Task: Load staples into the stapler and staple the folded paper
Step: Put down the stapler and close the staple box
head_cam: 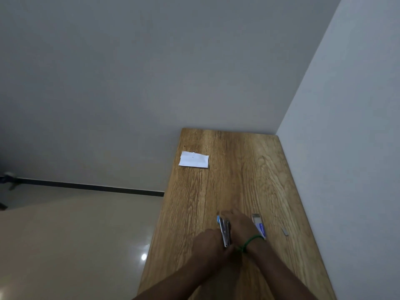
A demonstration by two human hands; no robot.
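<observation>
Both hands grip the small silver stapler with the blue tip (224, 231): the left hand (211, 245) wraps its back end and the right hand (237, 224) presses over its top. I think the staples go in best if one hand keeps it steady. The folded white paper (194, 159) lies far past the fingertips near the left edge of the wooden table (238, 169), with lots of bare room between, and the little blue and white staple box (259, 225) sits just right of the right hand.

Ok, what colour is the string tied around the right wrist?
Green, seen in the head view: the string loops the wrist behind the right hand.
</observation>
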